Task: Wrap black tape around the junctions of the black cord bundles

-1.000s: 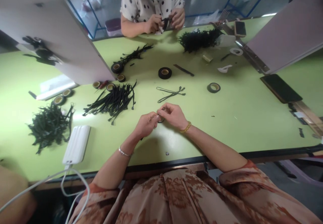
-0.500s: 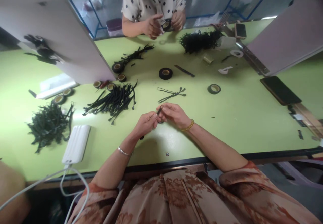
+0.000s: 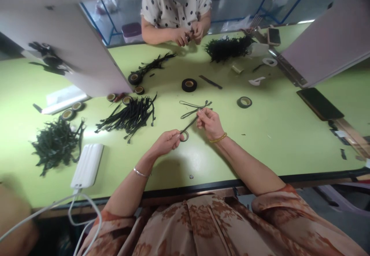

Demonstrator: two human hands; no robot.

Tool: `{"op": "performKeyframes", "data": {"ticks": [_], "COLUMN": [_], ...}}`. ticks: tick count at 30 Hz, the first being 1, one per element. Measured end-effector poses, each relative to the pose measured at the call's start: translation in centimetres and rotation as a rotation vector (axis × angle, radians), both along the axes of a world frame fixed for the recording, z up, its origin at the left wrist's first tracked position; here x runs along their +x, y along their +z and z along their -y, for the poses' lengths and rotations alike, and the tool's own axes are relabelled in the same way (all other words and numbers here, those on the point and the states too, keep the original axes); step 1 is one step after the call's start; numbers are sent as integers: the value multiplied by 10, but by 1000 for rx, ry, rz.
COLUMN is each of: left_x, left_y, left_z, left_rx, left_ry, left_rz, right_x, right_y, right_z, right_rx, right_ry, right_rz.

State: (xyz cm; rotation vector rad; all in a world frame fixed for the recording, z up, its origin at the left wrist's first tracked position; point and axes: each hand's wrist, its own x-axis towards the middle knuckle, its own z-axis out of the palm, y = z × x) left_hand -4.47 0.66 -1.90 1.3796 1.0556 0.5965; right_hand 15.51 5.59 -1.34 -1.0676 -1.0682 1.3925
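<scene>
A short black cable [image 3: 189, 125] is stretched between my two hands above the green table. My left hand [image 3: 169, 141] is closed on its lower end, and a thin tape ring [image 3: 184, 136] shows right beside those fingertips. The upper end is pinched by my right hand [image 3: 210, 123], fingers pressed together. Just beyond my right fingertips, a few looped black cables [image 3: 190, 110] lie crossed on the table. To the left is a pile of black cables [image 3: 133, 115].
A second dark pile [image 3: 58, 142] and a white power bank [image 3: 87, 165] lie at the left. Tape rolls [image 3: 189, 85] [image 3: 244, 102], a blade [image 3: 211, 82] and a dark phone [image 3: 320, 104] lie further out. Across the table, a person's hands [image 3: 187, 35] hold something dark.
My right hand has moved right and slightly up, away from my left hand, and the cable now spans the gap. The tape ring shows more. The other person's hands have come together.
</scene>
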Motion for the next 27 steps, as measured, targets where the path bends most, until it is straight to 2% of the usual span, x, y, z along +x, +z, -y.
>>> {"op": "performKeyframes", "data": {"ticks": [3, 6, 8, 9, 11, 13, 17, 19, 21, 24, 27], "left_x": [-4, -17, -30, -37, -47, -53, -50, -44, -38, -29, -20], "left_y": [4, 6, 5, 5, 3, 1, -3, -5, -7, -5, 1], "left_z": [-2, -10, -17, -21, -26, -28, -25, -23, -21, -18, -12], "left_rx": [117, 268, 364, 445, 598, 677, 723, 741, 763, 782, 709], "left_ry": [120, 378, 565, 686, 814, 854, 741, 674, 627, 574, 509], "left_rz": [-137, -268, -356, -408, -496, -524, -514, -507, -491, -419, -281], "right_x": [13, 30, 41, 45, 50, 50, 45, 45, 46, 43, 29], "right_y": [0, -7, -15, -19, -25, -29, -28, -26, -23, -17, -8], "right_z": [-9, -22, -30, -33, -37, -39, -40, -40, -39, -36, -23], "right_rx": [118, 275, 348, 364, 369, 361, 296, 281, 293, 250, 124], "right_ry": [-17, -150, -221, -221, -191, -158, -113, -92, -97, -71, 55], "right_rz": [150, 358, 586, 718, 978, 1200, 1409, 1402, 1298, 850, 346]}}
